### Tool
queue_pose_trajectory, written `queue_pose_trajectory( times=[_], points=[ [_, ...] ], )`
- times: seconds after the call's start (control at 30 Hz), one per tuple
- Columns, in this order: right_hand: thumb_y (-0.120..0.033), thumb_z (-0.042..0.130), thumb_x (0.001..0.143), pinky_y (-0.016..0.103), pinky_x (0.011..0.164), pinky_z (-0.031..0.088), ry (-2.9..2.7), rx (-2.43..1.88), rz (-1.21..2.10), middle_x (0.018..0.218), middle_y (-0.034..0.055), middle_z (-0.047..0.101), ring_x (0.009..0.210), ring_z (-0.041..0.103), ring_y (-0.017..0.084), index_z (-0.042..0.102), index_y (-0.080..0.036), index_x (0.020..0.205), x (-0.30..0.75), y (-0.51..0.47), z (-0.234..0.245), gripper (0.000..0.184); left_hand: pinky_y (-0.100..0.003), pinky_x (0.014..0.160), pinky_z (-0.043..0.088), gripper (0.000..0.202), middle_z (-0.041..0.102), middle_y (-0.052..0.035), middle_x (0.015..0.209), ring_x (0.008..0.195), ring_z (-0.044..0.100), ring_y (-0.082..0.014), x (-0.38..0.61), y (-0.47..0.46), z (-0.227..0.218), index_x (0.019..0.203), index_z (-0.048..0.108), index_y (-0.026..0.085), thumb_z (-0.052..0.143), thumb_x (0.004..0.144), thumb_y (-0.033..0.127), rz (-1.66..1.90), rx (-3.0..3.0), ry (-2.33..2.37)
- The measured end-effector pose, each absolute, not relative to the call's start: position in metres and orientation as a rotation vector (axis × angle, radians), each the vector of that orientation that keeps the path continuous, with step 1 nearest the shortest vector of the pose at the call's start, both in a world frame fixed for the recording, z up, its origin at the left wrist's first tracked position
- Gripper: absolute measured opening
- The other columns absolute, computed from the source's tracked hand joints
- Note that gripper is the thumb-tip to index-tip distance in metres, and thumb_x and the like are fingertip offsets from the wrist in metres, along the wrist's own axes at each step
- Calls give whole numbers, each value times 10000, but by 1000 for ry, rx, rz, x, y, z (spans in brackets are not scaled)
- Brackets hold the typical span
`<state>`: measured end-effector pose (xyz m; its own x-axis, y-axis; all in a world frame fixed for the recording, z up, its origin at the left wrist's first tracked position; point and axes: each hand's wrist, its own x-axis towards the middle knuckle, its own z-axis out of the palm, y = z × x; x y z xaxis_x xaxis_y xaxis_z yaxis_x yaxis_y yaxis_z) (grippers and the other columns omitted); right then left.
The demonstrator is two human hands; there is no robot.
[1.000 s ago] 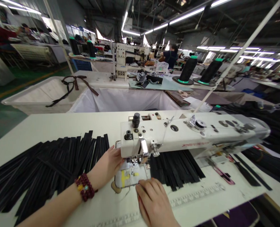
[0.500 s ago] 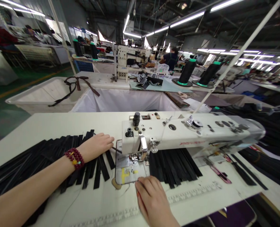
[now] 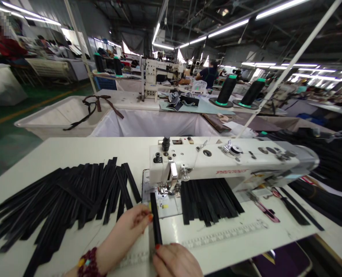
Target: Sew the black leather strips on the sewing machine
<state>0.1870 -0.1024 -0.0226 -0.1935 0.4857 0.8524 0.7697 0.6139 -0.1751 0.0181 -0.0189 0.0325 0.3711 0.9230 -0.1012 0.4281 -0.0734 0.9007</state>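
Note:
A single black strip (image 3: 156,221) lies lengthwise in front of the presser foot of the white sewing machine (image 3: 223,163). My left hand (image 3: 130,227), with a bead bracelet on the wrist, pinches the strip's left edge near its middle. My right hand (image 3: 175,261) holds the strip's near end at the table's front edge, fingers curled. A large fan of black strips (image 3: 58,200) spreads over the table to the left. A smaller stack of black strips (image 3: 208,200) lies under the machine arm to the right of the needle.
Scissors or snips (image 3: 265,209) lie on the table to the right, beside more black pieces (image 3: 318,200). A printed ruler (image 3: 228,234) runs along the table front. Behind stand a white cloth bin (image 3: 150,121), thread cones (image 3: 227,90), another sewing machine (image 3: 159,75) and distant workers.
My left hand left the strip pile on the left and came back toward me with one strip, now laid before the needle. My right hand slid back to the table edge onto that strip's end.

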Motion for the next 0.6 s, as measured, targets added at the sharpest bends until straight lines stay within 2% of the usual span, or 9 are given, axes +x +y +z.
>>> queue_pose_trajectory(
  times=[0.03,0.1,0.2,0.3,0.6],
  points=[
    [-146,405,1052,246,883,556,-1872,-1029,-350,885,22,755,797,716,127,700,-200,958,194,-100,-20,314,-321,674,570,256,727,-60,822,726,677,-208,16,-13,29,943,659,188,486,954,377,708,1852,1258],
    [-165,405,1064,256,952,525,-1974,-1010,-362,947,32,762,875,716,128,708,-189,982,207,-94,-16,314,-415,909,559,276,739,-107,1113,1018,684,-262,9,-2,23,1112,686,181,487,948,282,761,2252,1290],
    [-175,439,1055,283,1103,417,-2036,-974,-416,961,9,764,915,707,118,717,-199,959,216,-88,-19,295,-455,1057,484,377,642,-104,1381,1241,594,-279,2,4,14,1303,633,186,530,943,225,627,2704,1194],
    [-183,455,1049,318,1169,342,-1992,-996,-437,935,0,762,920,704,117,712,-206,914,210,-86,-29,291,-434,1105,435,395,611,-91,1430,1276,572,-259,3,3,5,1326,620,186,585,941,263,512,2891,1135],
    [-152,395,1043,351,1202,281,-1941,-1106,-435,956,7,768,917,707,127,715,-221,920,203,-87,-33,349,-431,1152,318,428,610,-112,1425,1288,555,-264,12,10,-5,1313,630,155,584,972,409,472,3029,1164]
  ],
)
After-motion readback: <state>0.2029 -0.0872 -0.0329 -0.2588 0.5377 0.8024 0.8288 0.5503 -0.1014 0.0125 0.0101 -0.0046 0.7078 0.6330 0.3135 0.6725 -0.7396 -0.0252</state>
